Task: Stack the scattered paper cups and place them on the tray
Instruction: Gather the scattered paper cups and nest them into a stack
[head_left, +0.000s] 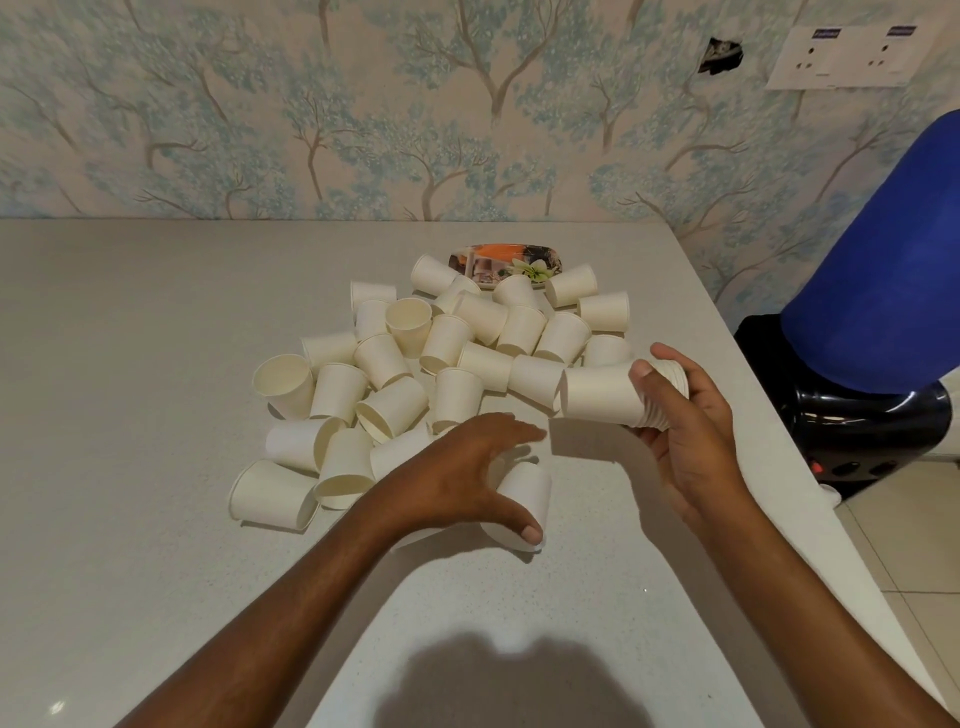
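Several white paper cups lie scattered in a heap on the pale table, most on their sides. Behind the heap sits a small patterned tray, partly hidden by cups. My right hand grips a short stack of nested cups, held sideways just above the table at the heap's right edge. My left hand curls over a single cup lying on the table in front of the heap, thumb on its near rim.
The table's right edge runs diagonally close to my right hand. Beyond it stands a blue water bottle on a black dispenser. A wallpapered wall closes the back, with a socket plate.
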